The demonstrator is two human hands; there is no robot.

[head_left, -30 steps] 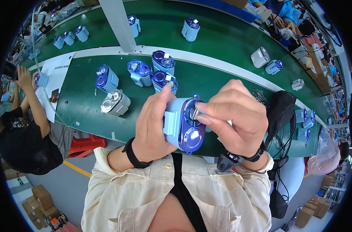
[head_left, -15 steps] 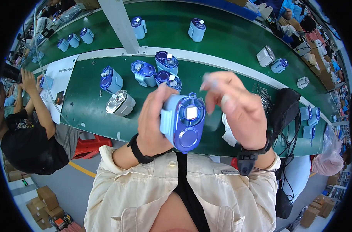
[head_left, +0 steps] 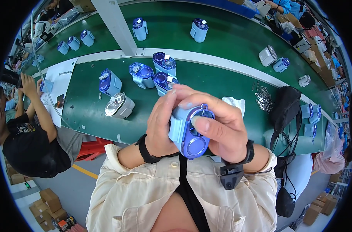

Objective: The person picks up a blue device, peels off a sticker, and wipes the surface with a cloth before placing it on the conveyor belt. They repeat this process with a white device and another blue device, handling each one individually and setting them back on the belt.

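Both hands wrapped round one light-blue gadget, right thumb on its top.

So the blue gadget (head_left: 186, 136) is up in front of the chest by the near edge of the green table (head_left: 210, 83), tilted so its shiny purple-blue top shows. Left hand (head_left: 158, 127) has its fingers closed along the left side; right hand (head_left: 227, 129) curls round the far and right sides, thumb over the round opening at the far end, so can't tell what's under it. Just past the hands there are four similar blue units (head_left: 141, 75) and a pale grey one (head_left: 120, 106) off to the left. Over on the right: a crumpled white tissue (head_left: 236, 103), a loose pile of metal bits (head_left: 264, 99) and a black pouch (head_left: 284, 103).
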